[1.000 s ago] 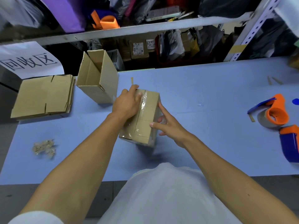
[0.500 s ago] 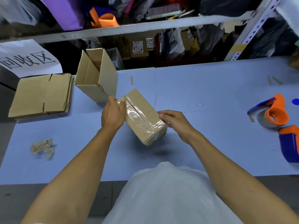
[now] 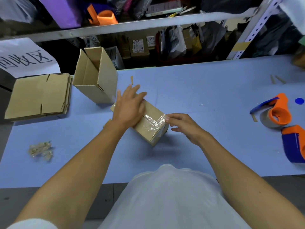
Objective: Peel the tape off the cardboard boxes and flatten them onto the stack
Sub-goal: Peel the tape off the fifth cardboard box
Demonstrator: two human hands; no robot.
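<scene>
At frame centre the left hand [image 3: 130,105] presses flat, grip released, steadying the taped cardboard box [image 3: 149,123] on the bench [image 3: 206,90]. The right hand [image 3: 184,126] pinches the clear tape [image 3: 155,120] at its lifted end, likely for peeling.

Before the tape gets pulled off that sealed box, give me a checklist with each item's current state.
1. Left hand pressing flat on the sealed box: ok.
2. Right hand has its fingertips at the tape edge: ok; firm pinch: cannot tell.
3. Tape lifted free of the cardboard: not ok, only wrinkled at the corner.
4. Box resting on the table: ok.
5. Flattened stack within reach at the left: ok.
6. Open box flattened: not ok.
</scene>
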